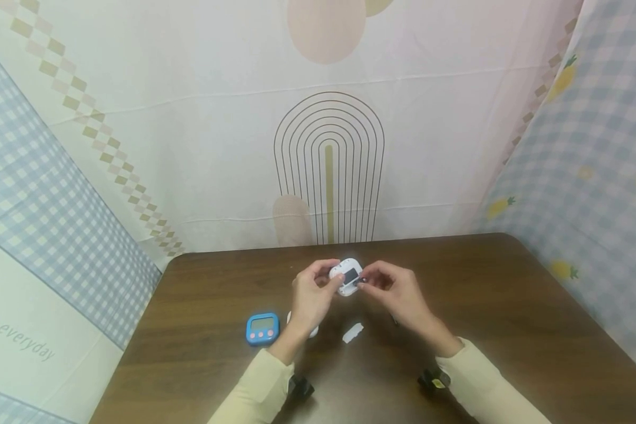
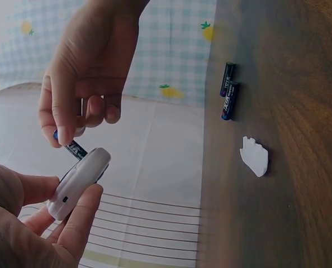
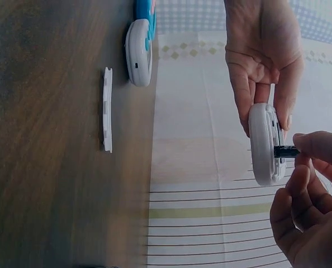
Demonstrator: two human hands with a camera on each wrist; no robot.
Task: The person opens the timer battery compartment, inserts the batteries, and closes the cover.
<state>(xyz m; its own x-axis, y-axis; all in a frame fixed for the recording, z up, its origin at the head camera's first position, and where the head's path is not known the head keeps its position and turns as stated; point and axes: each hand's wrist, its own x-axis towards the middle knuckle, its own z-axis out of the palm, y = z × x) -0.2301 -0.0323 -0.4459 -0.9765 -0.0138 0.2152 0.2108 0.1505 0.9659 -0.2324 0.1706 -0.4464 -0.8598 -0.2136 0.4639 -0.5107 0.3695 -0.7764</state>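
My left hand (image 1: pixel 308 299) holds a white rounded timer (image 1: pixel 351 262) up off the table, its back with the uncovered battery compartment turned toward me. Between thumb and fingertips, my right hand (image 1: pixel 401 292) pinches a small dark battery (image 3: pixel 286 151). One end of that battery is at the compartment, and it juts out from the timer's back in the right wrist view. The left wrist view shows its blue end (image 2: pixel 56 135) under the right fingertips. A loose white battery cover (image 1: pixel 353 333) lies on the table below the hands.
Two more batteries (image 2: pixel 229 100) lie on the brown table (image 1: pixel 201 377), seen in the left wrist view. A blue timer (image 1: pixel 262 328) with pink buttons lies to the left. Beside it, partly behind my left wrist, is another white rounded device (image 3: pixel 138 53). Patterned cloths hang around the table.
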